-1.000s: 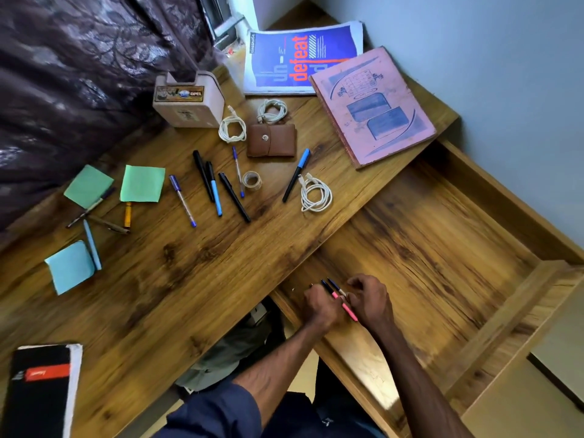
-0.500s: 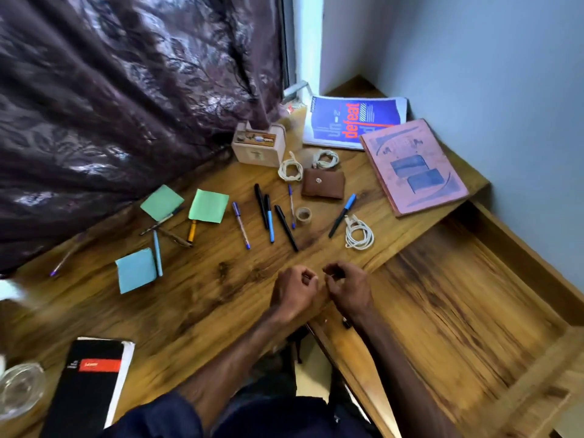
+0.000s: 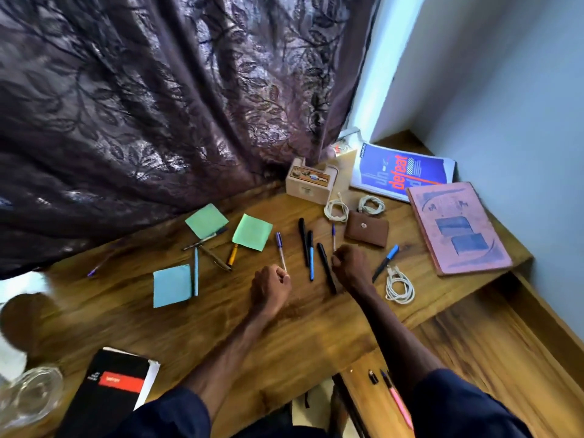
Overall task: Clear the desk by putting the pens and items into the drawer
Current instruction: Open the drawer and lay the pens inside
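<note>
Daylight comes in through a bright gap beside the dark curtain (image 3: 158, 105). The wall (image 3: 505, 90) looks pale blue. The desk (image 3: 300, 327) shines a little. The whole view is soft and blurry. The edges bend. The glass (image 3: 28, 396) is smeared.

The desk (image 3: 126, 324) is brown wood grain. The curtain (image 3: 142, 99) is dark purple with a leaf pattern. Two notes (image 3: 207, 220) are green and one (image 3: 171, 285) blue. The wallet (image 3: 366, 233) is brown, the cables (image 3: 399, 287) white. At the far right corner lie a blue magazine (image 3: 401, 173) with orange lettering and a pink book (image 3: 458, 227) with blue patches. In the drawer (image 3: 505, 358), one pen (image 3: 401, 406) is pink.
</note>
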`<action>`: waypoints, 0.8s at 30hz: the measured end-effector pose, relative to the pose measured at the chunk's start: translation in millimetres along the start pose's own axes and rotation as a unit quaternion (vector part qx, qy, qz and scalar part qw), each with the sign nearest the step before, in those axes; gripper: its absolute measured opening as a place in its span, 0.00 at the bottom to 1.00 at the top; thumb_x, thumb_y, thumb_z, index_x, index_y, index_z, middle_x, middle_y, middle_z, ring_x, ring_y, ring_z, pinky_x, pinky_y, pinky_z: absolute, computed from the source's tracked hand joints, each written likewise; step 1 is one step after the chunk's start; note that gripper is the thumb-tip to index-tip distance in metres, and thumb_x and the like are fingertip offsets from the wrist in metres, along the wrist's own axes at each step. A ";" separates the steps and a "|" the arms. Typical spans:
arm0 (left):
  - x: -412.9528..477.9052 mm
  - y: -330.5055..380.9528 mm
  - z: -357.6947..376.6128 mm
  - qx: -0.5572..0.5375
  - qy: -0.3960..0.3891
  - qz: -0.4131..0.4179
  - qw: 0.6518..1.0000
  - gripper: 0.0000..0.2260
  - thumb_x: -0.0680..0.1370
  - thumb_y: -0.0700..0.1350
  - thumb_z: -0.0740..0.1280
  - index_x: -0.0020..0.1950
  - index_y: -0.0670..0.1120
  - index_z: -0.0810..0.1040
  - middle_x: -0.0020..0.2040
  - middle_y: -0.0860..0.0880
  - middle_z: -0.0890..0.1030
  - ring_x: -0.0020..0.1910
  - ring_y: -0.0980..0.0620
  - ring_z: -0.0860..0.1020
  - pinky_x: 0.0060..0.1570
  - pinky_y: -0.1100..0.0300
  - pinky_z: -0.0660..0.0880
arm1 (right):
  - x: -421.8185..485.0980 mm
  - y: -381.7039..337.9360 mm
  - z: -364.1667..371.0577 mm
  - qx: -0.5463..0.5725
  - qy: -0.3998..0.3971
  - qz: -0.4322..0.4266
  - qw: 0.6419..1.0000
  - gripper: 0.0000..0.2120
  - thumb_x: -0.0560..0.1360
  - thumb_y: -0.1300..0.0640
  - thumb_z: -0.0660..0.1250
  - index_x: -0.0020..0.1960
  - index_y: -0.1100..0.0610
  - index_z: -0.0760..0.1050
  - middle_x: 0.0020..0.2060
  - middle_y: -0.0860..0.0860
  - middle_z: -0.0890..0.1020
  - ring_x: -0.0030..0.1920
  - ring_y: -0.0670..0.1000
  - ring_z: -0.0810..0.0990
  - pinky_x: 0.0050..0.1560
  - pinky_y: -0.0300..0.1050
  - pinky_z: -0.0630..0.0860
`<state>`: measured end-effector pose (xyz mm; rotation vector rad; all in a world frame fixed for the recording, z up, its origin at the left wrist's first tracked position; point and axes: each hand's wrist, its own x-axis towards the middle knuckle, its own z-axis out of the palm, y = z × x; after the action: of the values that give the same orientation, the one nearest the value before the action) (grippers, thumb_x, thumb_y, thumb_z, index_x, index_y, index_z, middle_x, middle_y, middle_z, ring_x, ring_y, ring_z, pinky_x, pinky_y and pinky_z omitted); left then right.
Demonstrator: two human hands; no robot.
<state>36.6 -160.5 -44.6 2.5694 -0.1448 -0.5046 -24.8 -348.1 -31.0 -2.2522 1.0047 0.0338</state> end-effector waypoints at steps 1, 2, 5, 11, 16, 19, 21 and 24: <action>4.5 -1.2 -1.1 0.000 -0.001 -0.004 1.000 0.04 0.75 0.49 0.70 0.45 0.51 0.83 0.48 0.51 0.86 0.50 0.48 0.82 0.48 0.54 0.80 | 10.3 -2.4 -0.9 -0.011 0.008 0.003 1.000 0.07 0.72 0.56 0.68 0.43 0.57 0.83 0.42 0.57 0.85 0.47 0.60 0.83 0.41 0.45 0.73; 7.4 -1.6 -1.9 -0.002 -0.002 -0.003 1.000 0.03 0.75 0.49 0.70 0.45 0.51 0.83 0.47 0.51 0.86 0.50 0.49 0.82 0.47 0.55 0.79 | 19.1 -3.4 -2.0 -0.026 0.017 0.008 0.999 0.07 0.71 0.55 0.68 0.41 0.58 0.82 0.40 0.58 0.85 0.45 0.60 0.84 0.38 0.45 0.73; 15.4 -1.4 -2.6 -0.004 -0.002 0.002 1.000 0.04 0.76 0.49 0.70 0.46 0.51 0.83 0.48 0.51 0.85 0.50 0.48 0.82 0.47 0.55 0.78 | 43.4 -9.1 -3.3 -0.078 0.041 0.022 0.996 0.10 0.71 0.52 0.71 0.39 0.60 0.80 0.39 0.59 0.84 0.44 0.62 0.84 0.35 0.44 0.70; 21.7 3.7 7.4 -0.013 -0.028 0.032 0.999 0.03 0.77 0.50 0.69 0.48 0.53 0.82 0.49 0.53 0.85 0.50 0.51 0.82 0.47 0.55 0.79 | 70.3 -15.9 4.5 -0.160 0.017 0.047 0.986 0.15 0.72 0.47 0.74 0.49 0.58 0.80 0.48 0.59 0.83 0.51 0.62 0.83 0.46 0.51 0.79; 22.5 11.4 17.1 -0.014 -0.054 0.034 0.998 0.04 0.77 0.51 0.69 0.50 0.53 0.81 0.50 0.53 0.84 0.50 0.53 0.80 0.48 0.54 0.80 | 80.0 -19.4 8.5 -0.150 0.001 0.056 0.987 0.11 0.70 0.51 0.75 0.44 0.58 0.81 0.44 0.58 0.85 0.47 0.61 0.85 0.44 0.50 0.79; 21.2 22.9 18.1 -0.012 -0.058 0.033 0.998 0.04 0.78 0.49 0.68 0.50 0.52 0.82 0.50 0.52 0.84 0.49 0.53 0.80 0.43 0.58 0.76 | 77.1 -21.9 6.9 -0.118 -0.010 0.072 0.990 0.12 0.68 0.50 0.75 0.37 0.58 0.81 0.36 0.55 0.84 0.40 0.58 0.85 0.35 0.46 0.77; 18.7 31.3 19.8 -0.011 -0.055 0.044 0.997 0.05 0.78 0.50 0.68 0.51 0.52 0.82 0.50 0.52 0.84 0.48 0.53 0.81 0.41 0.59 0.74 | 67.5 -18.7 4.0 -0.094 -0.002 0.062 0.994 0.17 0.69 0.47 0.73 0.30 0.59 0.77 0.27 0.52 0.79 0.32 0.55 0.82 0.28 0.42 0.71; 11.8 46.6 27.8 0.006 -0.054 0.073 0.996 0.08 0.79 0.52 0.66 0.52 0.51 0.81 0.51 0.51 0.84 0.50 0.50 0.81 0.42 0.58 0.73 | 36.6 -13.1 -7.3 -0.055 0.014 0.026 0.998 0.18 0.70 0.46 0.71 0.28 0.58 0.77 0.24 0.52 0.77 0.29 0.53 0.79 0.27 0.41 0.66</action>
<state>36.7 -215.9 -47.1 2.5197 -0.3724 -0.5886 8.1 -369.9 -28.1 -2.3315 1.1019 0.0827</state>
